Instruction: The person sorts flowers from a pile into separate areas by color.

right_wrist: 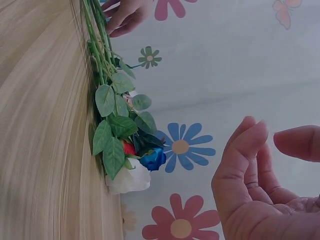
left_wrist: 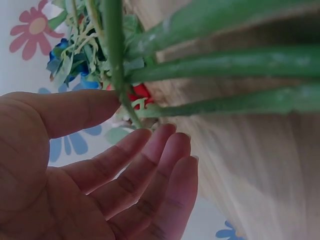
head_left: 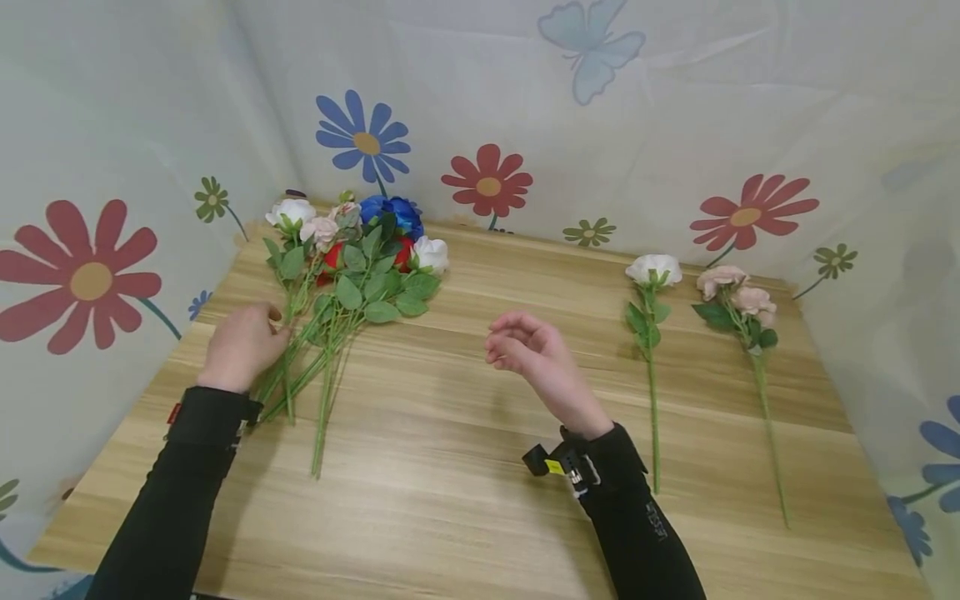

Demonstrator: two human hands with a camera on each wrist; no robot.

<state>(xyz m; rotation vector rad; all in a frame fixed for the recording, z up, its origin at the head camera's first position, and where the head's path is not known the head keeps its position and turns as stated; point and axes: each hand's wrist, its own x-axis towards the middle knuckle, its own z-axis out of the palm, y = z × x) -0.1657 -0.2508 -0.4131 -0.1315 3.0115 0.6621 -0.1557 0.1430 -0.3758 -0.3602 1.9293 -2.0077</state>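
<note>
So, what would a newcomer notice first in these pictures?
Probably the leafy bunch of blue, red, white and pale pink flowers, lying on the left of the pale wood-grained table, with the bare left hand at its green stems. Next, perhaps, the long-stemmed white flower and the pale pink spray, lying apart on the right.

Head cam is pretty bright, soft light that looks like it's coming from above, with a pale sheen on the table [head_left: 420, 508] and faint fuzzy shadows beside the left sleeve [head_left: 168, 500] and below the right hand [head_left: 543, 367]. Things look a bit stretched toward the edges. Both wrist cams are way dimmer, kinda bluish-grey. On the left one, the close-up stems [left_wrist: 230, 65] are blurry. On the right one, the white flower [right_wrist: 129, 179] is soft and low on detail.
</note>
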